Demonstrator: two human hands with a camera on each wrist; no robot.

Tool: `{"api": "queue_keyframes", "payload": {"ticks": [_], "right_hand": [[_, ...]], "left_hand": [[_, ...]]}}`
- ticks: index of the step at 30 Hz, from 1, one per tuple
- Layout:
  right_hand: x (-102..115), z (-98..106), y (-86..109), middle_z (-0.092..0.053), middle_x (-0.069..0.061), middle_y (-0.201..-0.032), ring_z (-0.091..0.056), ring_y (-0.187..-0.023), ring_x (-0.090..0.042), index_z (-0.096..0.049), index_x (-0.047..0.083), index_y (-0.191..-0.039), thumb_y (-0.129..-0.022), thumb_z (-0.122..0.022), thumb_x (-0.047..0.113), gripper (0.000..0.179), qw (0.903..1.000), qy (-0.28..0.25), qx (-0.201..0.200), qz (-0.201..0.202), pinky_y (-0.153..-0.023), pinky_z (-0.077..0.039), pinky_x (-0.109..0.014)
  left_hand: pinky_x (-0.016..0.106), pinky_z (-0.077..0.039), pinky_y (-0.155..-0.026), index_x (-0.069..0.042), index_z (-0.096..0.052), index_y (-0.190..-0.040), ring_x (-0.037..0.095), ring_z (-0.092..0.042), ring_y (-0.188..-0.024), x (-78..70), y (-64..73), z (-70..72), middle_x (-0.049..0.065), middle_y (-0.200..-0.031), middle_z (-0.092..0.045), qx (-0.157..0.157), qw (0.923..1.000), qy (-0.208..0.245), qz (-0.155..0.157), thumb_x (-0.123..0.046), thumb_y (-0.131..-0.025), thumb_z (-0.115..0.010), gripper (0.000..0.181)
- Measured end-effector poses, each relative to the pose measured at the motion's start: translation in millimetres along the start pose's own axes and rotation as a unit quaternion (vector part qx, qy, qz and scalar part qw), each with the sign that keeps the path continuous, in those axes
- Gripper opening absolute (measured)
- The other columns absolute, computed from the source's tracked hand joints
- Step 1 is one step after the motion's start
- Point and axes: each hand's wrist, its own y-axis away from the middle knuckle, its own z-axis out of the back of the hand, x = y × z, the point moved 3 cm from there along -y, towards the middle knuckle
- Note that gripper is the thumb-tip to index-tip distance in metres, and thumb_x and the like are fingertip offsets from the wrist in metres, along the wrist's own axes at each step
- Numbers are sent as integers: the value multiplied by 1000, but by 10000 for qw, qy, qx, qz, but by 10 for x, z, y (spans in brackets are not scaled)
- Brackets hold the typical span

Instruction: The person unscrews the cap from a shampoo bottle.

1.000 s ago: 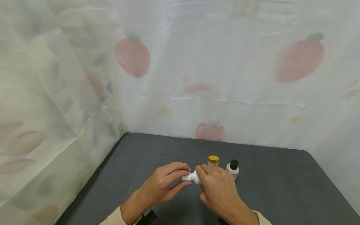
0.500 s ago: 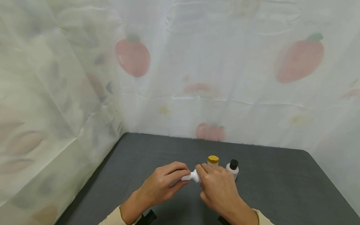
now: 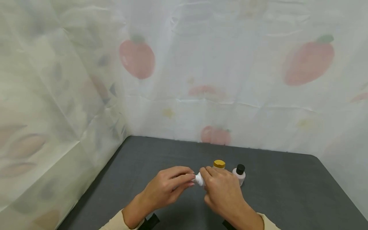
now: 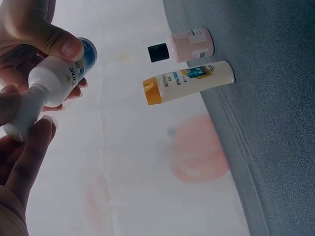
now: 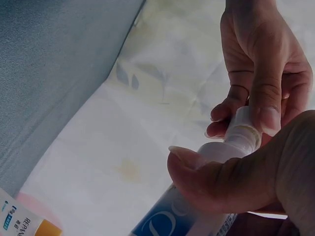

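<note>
White round plastic bottle with a blue-printed label [image 4: 59, 78], held between the two hands above the surface. Its long axis runs roughly from one hand to the other: the white tapered plastic cap [image 4: 24, 115] lies at the left hand [image 3: 169, 186], the blue end on the right hand's side. The left hand pinches the cap between thumb and fingertips, nearly closed; the right hand [image 3: 223, 189] is curled around the body, its thumb across the shoulder. A ridged neck shows between cap and shoulder; whether the cap still engages it cannot be told.

Just beyond the right hand, partly hidden by it in the head view, stands a flattened cream-white bottle with a golden-yellow cap [image 4: 179, 84]; farther to its right, a pale pink bottle with a black cylindrical cap [image 4: 192, 45]. Both are upright. The dark grey surface [image 3: 276, 191] extends on all visible sides of the hands. White sheeting with faded red fruit prints [image 3: 244, 64] hangs beyond its far edge and to the left.
</note>
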Motion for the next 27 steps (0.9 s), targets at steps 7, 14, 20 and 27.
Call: {"api": "queue_keyframes", "payload": {"ticks": [7, 14, 20, 27], "right_hand": [[-3, -20, -4, -45, 9, -63, -45, -53, -7, -51, 18, -72, -63, -70, -9, 34, 10000, 21, 60, -38, -52, -27, -18], [10, -27, -10, -44, 9, -63, -48, -55, -7, -55, 17, -75, -65, -69, -9, 31, 9999, -2, 98, -39, -51, -29, -18], [19, -30, -9, -54, 8, -67, -55, -57, -9, -59, 17, -77, -63, -69, -9, 30, 10000, 33, 61, -49, -51, -38, -20], [23, -44, -10, -60, 8, -70, -58, -59, -10, -65, 16, -83, -65, -76, -4, 29, 9998, 37, 167, -130, -53, -45, -23]], "left_hand": [[15, -59, -85, -6, -73, -116, 15, -73, -95, 9, 3, 5, 7, -114, -70, 52, 9999, 97, 23, -6, -82, -86, 36], [16, -60, -84, -7, -72, -118, 14, -73, -94, 15, 25, 2, 5, -110, -72, 109, 9997, -172, 111, -7, -86, -84, 34], [15, -59, -81, -6, -71, -125, 12, -72, -91, 27, 62, -14, 4, -109, -72, 165, 9996, -208, 66, -21, -106, -64, 25], [11, -56, -80, -4, -68, -125, 11, -67, -89, 30, 64, -32, 8, -120, -64, 285, 9994, -82, 199, -19, -109, -55, 25]]}}
